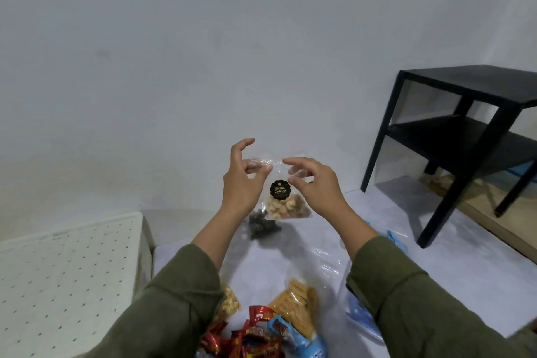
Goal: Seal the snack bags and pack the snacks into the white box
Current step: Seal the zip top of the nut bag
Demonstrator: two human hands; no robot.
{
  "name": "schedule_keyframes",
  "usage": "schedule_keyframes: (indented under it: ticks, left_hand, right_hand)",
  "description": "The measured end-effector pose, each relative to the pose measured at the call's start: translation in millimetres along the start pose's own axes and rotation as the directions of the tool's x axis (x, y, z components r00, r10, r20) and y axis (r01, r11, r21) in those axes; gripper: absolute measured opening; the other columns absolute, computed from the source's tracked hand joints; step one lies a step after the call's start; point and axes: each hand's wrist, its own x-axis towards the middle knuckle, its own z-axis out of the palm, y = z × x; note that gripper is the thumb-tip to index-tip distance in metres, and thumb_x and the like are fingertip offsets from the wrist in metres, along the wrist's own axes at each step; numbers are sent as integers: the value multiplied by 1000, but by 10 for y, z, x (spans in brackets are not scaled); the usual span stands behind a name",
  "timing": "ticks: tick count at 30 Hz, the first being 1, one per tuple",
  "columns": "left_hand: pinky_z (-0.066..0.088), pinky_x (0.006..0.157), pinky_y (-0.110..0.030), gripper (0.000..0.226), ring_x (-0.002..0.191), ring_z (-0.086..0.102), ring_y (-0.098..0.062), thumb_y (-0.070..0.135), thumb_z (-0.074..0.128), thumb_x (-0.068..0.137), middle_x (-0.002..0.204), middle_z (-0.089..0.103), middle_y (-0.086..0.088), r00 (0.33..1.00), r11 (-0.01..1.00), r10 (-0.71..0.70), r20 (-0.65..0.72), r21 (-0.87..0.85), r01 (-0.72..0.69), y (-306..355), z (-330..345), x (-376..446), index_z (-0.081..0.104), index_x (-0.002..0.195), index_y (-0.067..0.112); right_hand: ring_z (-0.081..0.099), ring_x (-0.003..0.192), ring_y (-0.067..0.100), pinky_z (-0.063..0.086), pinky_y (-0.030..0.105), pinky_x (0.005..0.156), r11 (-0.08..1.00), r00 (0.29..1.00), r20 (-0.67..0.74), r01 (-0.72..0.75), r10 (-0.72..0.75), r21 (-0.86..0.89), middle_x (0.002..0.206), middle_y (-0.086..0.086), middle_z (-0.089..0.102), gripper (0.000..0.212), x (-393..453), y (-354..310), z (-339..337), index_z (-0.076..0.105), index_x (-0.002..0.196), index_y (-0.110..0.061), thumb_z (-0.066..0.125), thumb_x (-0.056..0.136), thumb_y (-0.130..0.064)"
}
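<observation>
step: seal biscuit bag (286, 200) | left hand (242, 180) and right hand (316, 186) pinch its top corners | advice: press the seal evenly, bag upright

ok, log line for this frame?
stage: sealing | left hand: pinches top of clear biscuit bag | right hand: pinches same top | bag: held up above floor | white box: lid on, at left
</observation>
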Motion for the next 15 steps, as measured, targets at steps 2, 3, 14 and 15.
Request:
schedule_keyframes:
  ticks: [2,3,14,15]
  left_hand:
    - [45,82,-17,59,98,60,-5,14,69,82,105,62,4,999,999,25,39,34,-26,-110,104,-1,35,120,44]
    - [47,83,-19,62,100,59,-5,12,69,81,109,59,5,998,998,39,58,54,-42,-176,168,2,35,118,47]
    - [34,72,6,50,89,55,-11,-2,65,81,110,41,-1,994,941,-100,47,328,79,-1080,1125,305,59,117,32]
    - [34,71,5,51,88,53,-10,-3,64,81,109,39,0,991,933,-132,30,340,114,-1172,1205,334,59,118,32]
  right_hand:
    - [55,81,7,41,7,73,999,1000,4,-31,30,16,91,-5,62,36,65,116,-53,68,103,-28,63,82,1]
    - [55,80,5,42,8,73,999,999,8,-42,42,26,89,-5,62,36,105,183,-80,68,101,-29,64,82,1]
    - [56,87,15,42,10,72,985,968,181,-166,171,-44,96,3,62,38,711,1399,-204,64,96,-33,63,82,2]
    - [56,88,15,42,12,73,982,961,203,-179,187,-56,99,4,63,38,766,1531,-181,64,96,-33,62,82,2]
